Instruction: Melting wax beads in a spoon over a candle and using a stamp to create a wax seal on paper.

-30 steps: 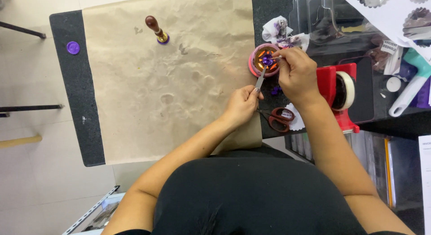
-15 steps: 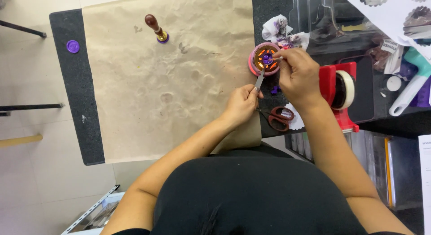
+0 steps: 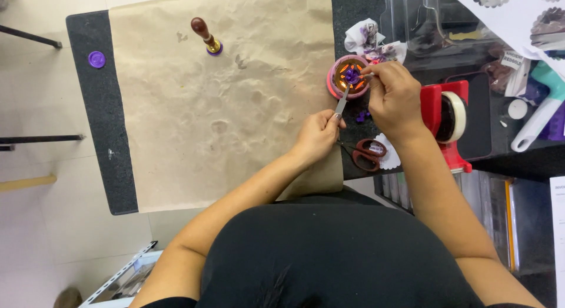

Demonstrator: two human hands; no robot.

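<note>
A small pink round burner [image 3: 348, 78] glows orange inside, with purple wax bits in a spoon over it. My left hand [image 3: 319, 135] pinches the spoon's metal handle [image 3: 342, 102] just below the burner. My right hand [image 3: 395, 98] holds a thin white stick whose tip pokes into the purple wax. A few purple wax beads [image 3: 362, 115] lie on the dark mat between my hands. A wooden-handled stamp [image 3: 206, 36] stands upright on the brown paper [image 3: 223, 102] at the far left.
A purple wax seal [image 3: 96, 59] sits on the dark mat's left strip. Red-handled scissors [image 3: 366, 154] lie by my right wrist. A red tape dispenser [image 3: 446, 119], crumpled tissue [image 3: 365, 36], a clear plastic box [image 3: 429, 19] and a teal tool [image 3: 538, 116] crowd the right side.
Both hands stay at the burner; my right hand's stick has shifted only slightly within the wax. Nothing else moved.
</note>
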